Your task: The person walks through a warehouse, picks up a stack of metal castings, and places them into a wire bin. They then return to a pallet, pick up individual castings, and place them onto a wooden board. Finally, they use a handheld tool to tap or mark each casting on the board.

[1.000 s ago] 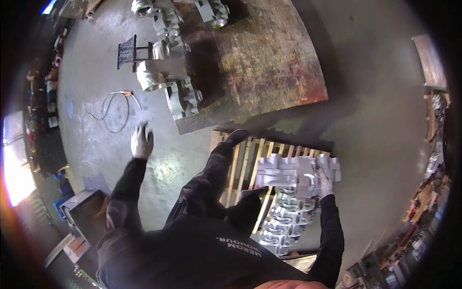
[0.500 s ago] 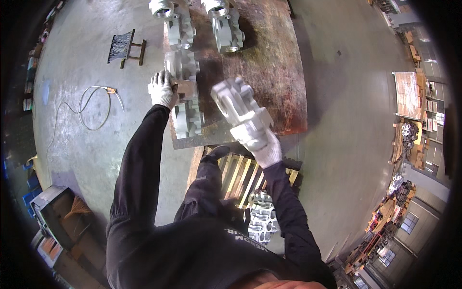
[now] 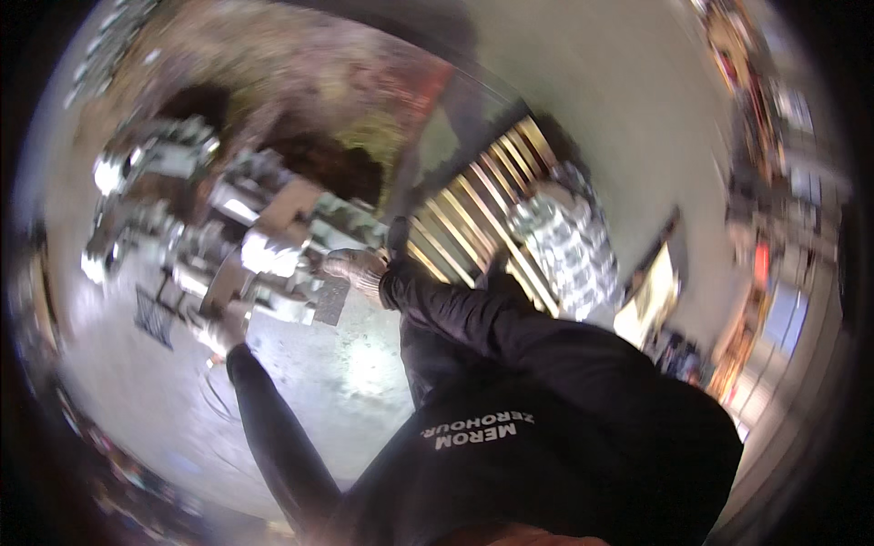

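While left hand point(image 3: 221, 332), right hand point(image 3: 360, 270) flank metal casting point(image 3: 270, 255) at worktable point(image 3: 300, 59) edge, blur hides finger spread, any hold; likely positioning step, next needs steady alignment.

The metal castings point(image 3: 273, 255) are silver-grey with white glints; the flat pieces point(image 3: 290, 208) among them are tan. The surface point(image 3: 300, 68) is mottled brown and ochre, turning red at one corner. The left grip point(image 3: 223, 329) and right grip point(image 3: 360, 270) wear off-white gloves, the right one looking greyer, under black sleeves point(image 3: 278, 432). The shirt point(image 3: 583, 446) is black with white lettering. Pallet slats point(image 3: 485, 207) make pale yellow stripes over dark gaps; the stacked castings point(image 3: 566, 244) repeat in silver rows; the floor point(image 3: 369, 364) is grey with a whitish glare
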### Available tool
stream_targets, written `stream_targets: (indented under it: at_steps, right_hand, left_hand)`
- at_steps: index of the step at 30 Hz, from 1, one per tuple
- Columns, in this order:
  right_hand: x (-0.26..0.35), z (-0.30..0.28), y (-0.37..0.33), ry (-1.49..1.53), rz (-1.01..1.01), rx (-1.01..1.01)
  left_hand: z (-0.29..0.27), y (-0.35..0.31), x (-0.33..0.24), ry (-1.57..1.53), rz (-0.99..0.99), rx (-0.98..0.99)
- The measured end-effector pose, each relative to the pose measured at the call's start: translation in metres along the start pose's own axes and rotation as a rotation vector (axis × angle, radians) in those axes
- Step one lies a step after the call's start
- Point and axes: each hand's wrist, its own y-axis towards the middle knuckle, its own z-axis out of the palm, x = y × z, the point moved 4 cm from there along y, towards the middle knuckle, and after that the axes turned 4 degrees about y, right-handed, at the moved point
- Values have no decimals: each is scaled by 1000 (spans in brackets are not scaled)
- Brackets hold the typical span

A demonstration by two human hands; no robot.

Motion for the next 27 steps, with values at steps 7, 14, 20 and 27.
stream_targets:
  at_steps: [7,14,20,27]
  right_hand:
    - [-137,-285,-151,-560,301,-429]
    - [-307,-539,-308,-442,836,-905]
    - [-391,-682,-358,-509,729,-873]
    - [-498,-811,-374,-650,763,-855]
  left_hand:
    - [7,-5,29,203,-342,508]
    - [6,-305,-122,172,247,642]
    - [-26,-537,-173,284,148,1410]
    - [-46,-550,-172,-352,-917,1066]
